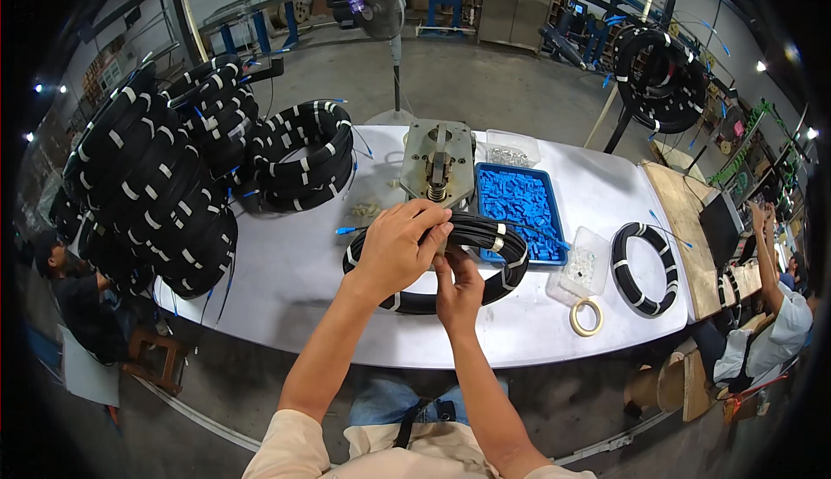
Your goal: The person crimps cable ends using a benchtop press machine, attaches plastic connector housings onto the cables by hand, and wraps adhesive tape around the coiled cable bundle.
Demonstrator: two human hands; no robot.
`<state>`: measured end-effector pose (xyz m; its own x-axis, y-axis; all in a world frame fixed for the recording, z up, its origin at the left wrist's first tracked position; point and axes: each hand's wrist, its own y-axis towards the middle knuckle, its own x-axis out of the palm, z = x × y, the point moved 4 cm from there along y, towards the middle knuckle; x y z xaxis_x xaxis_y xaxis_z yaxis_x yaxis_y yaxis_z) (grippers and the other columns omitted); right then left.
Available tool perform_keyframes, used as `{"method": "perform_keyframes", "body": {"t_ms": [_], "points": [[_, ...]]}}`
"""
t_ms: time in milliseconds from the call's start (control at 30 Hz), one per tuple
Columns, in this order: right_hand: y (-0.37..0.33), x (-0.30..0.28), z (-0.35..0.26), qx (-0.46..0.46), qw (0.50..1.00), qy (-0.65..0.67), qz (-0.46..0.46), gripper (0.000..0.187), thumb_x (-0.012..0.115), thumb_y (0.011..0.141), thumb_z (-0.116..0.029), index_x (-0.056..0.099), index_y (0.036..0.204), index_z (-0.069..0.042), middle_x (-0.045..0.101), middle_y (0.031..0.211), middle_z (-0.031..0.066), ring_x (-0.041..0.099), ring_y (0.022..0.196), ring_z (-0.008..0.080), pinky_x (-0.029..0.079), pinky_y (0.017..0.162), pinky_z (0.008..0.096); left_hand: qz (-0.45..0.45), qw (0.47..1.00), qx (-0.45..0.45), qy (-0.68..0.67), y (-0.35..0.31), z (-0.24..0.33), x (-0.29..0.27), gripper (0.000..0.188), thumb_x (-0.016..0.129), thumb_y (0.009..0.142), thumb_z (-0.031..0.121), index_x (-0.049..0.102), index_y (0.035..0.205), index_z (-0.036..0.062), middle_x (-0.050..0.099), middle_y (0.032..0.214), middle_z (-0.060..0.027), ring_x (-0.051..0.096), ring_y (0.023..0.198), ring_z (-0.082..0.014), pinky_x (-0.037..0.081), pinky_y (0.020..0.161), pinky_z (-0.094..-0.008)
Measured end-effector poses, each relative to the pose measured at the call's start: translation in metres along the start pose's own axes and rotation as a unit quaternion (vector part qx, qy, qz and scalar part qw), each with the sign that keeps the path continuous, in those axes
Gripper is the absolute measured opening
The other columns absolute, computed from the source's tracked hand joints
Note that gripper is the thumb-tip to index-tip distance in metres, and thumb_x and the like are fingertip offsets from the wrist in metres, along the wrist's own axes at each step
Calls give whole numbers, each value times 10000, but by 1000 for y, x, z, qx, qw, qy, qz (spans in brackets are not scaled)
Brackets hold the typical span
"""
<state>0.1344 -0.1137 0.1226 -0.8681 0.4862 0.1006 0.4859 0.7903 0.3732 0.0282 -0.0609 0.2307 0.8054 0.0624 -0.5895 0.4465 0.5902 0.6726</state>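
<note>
A coil of black cable (517, 278) lies on the white table in front of me, bound in places with white tape. A blue connector (346, 231) sticks out at its left, and another blue tip shows at its right. My left hand (394, 250) reaches over the coil's top, its fingers closed round the cable bundle. My right hand (459, 290) comes from inside the ring, thumb and fingers pinched at the same spot. What lies between the fingertips is mostly hidden. Just beyond the hands stands a metal press (439, 167).
Behind the coil's right side sits a blue tray (558, 211) of small blue parts. Nearby are clear boxes (597, 245) of small pieces, a tape roll (575, 317) and another cable coil (621, 263). Stacked coils (156, 193) crowd the left. People sit on both sides; a fan (381, 10) stands beyond.
</note>
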Motion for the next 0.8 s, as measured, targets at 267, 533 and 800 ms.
{"method": "perform_keyframes", "body": {"t_ms": [267,533,800], "points": [[12,9,24,35,999,19,-17,201,581,903,11,634,1094,41,679,954,102,612,858,149,483,786,273,-22,1000,-8,-17,-9,8,-11,173,650,904,177,675,978,23,667,1016,-108,608,910,-296,479,808,-377],[23,-8,24,-59,989,-26,-132,317,595,905,17,573,1221,-1,625,1183,103,566,1102,208,425,969,328,-48,995,-68,-45,-10,6,-12,209,666,902,211,686,1010,33,663,1166,-136,614,977,-307,470,885,-384],[27,-8,17,-47,993,-26,-101,240,596,924,-28,632,1161,-42,648,1134,124,591,1009,261,442,918,351,-81,988,-113,-61,-4,9,-13,254,659,907,255,687,1035,37,664,1169,-154,611,988,-316,463,898,-390]]}}
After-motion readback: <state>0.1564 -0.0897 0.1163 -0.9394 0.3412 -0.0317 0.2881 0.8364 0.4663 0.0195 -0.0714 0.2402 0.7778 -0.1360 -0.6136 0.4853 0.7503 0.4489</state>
